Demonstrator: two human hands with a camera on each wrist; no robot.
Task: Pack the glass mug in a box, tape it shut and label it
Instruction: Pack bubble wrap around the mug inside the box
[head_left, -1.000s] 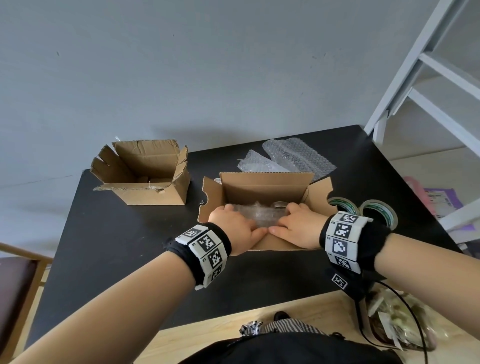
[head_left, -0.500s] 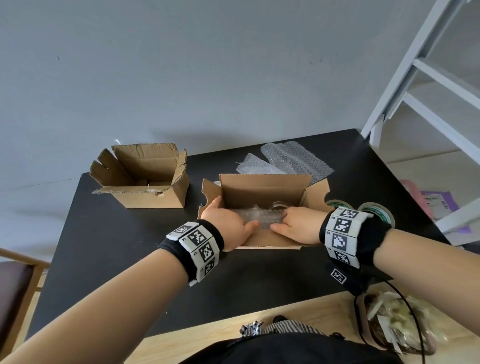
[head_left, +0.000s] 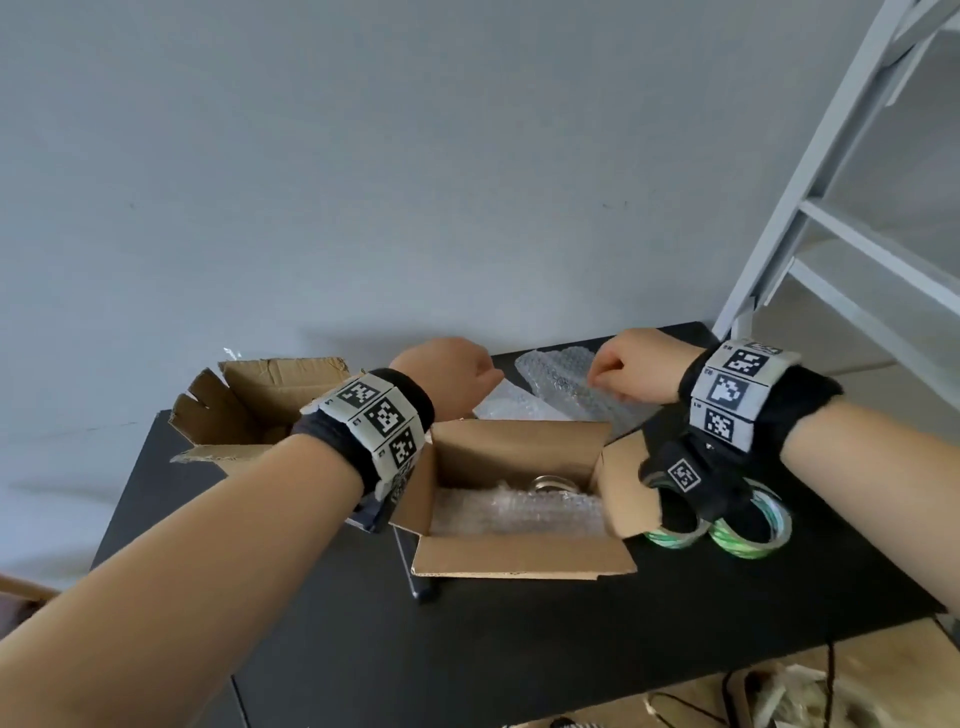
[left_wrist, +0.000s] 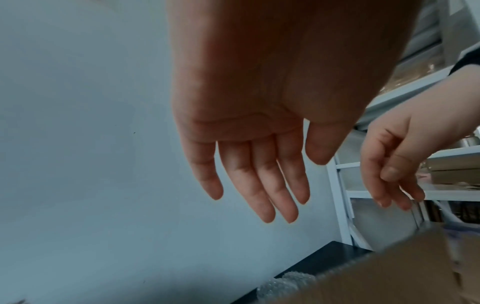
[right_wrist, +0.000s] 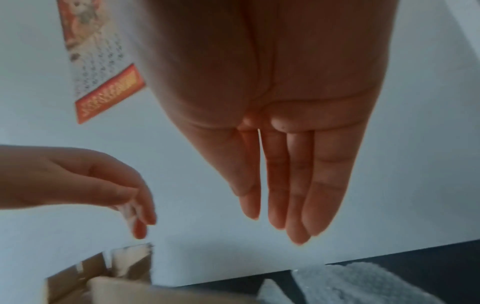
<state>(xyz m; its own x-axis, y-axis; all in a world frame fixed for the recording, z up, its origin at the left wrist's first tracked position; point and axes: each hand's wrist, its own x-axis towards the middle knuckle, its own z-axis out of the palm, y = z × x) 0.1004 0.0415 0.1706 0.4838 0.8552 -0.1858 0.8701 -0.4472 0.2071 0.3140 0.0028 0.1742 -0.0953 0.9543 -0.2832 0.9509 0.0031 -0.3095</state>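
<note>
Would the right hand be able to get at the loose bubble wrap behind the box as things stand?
Probably yes: the right hand hangs open just above the loose bubble wrap, with nothing between them. The open box sits nearer the person, out of the way.

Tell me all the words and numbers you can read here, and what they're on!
None can be read.
Red and gold hanging on the wall: gold writing and rows of small marks, too blurred.
Wristbands: black-and-white square codes with tiny marks beside them, too small.
Boxes and tape rolls: no writing shows.
</note>
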